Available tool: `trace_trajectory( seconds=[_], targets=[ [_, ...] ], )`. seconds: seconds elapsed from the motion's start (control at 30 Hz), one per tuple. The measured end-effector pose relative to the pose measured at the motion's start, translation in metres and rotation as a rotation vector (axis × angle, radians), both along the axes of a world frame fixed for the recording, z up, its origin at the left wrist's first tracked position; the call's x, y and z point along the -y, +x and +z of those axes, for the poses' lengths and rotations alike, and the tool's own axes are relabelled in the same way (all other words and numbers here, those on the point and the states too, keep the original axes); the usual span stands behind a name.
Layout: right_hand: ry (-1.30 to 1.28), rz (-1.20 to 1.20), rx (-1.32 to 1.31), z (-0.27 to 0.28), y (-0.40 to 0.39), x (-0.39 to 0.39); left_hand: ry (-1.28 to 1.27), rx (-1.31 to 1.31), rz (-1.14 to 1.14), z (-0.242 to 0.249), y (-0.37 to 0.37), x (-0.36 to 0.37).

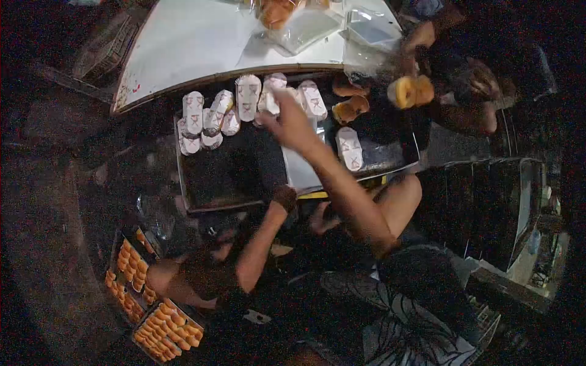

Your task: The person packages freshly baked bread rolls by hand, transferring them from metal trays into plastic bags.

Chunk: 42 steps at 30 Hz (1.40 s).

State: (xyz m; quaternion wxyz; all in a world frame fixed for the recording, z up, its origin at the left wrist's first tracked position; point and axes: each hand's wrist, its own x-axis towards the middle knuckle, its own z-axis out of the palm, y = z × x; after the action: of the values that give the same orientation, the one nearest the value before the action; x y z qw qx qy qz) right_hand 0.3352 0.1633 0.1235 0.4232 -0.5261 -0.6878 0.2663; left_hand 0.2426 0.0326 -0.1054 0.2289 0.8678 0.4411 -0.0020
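Note:
My right hand [285, 121] reaches across the dark tray [232, 174], slightly blurred, with thumb and fingers around a bun in a white paper liner [268, 104]. That bun sits among a row of similar buns along the tray's far side, their printed undersides facing up, including one bun [248, 97] just left of my hand. Below my right forearm lies a white sheet or divider [302, 171]. My left hand [284, 196] is at the tray's near edge, beside the sheet's lower corner; its fingers are lost in shadow. A single lined bun [349, 149] lies to the right.
Across the tray a person's hand [421, 39] is near a golden bun [412, 91] held above the tray's right end. Clear plastic bags [372, 30] lie on the white table [201, 39]. Trays of golden buns [168, 332] stand low at left.

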Motion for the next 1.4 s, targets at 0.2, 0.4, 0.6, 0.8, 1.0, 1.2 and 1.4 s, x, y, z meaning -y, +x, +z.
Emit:
trace_trajectory(
  seconds=[0.2, 0.4, 0.6, 0.8, 1.0, 1.2, 1.4],
  targets=[
    [-0.633, 0.264, 0.169, -0.102, 0.024, 0.179, -0.439, 0.416, 0.587, 0.093, -0.045, -0.003],
    [-0.800, -0.017, -0.094, -0.078, 0.010, 0.139, -0.108, 0.775, 0.698, 0.146, -0.023, 0.013],
    [-0.726, -0.068, -1.334, -0.066, -0.011, 0.096, 0.003, 1.004, 0.912, 0.156, -0.008, 0.009],
    [-1.085, 0.217, -1.115, -0.061, -0.051, 0.100, -0.815, 1.984, 1.182, 0.103, -0.102, -0.031],
    [0.121, -0.272, 0.493, -0.187, -0.036, -0.110, -0.429, 2.344, 1.416, 0.155, -0.135, -0.047],
    [-0.227, -0.313, -0.264, -0.113, 0.037, 0.006, -0.456, 2.607, 1.492, 0.184, -0.134, -0.050],
    [-0.498, 0.102, -0.574, -0.024, -0.001, 0.118, -0.288, 2.381, 1.388, 0.176, -0.082, -0.042]
  ],
)
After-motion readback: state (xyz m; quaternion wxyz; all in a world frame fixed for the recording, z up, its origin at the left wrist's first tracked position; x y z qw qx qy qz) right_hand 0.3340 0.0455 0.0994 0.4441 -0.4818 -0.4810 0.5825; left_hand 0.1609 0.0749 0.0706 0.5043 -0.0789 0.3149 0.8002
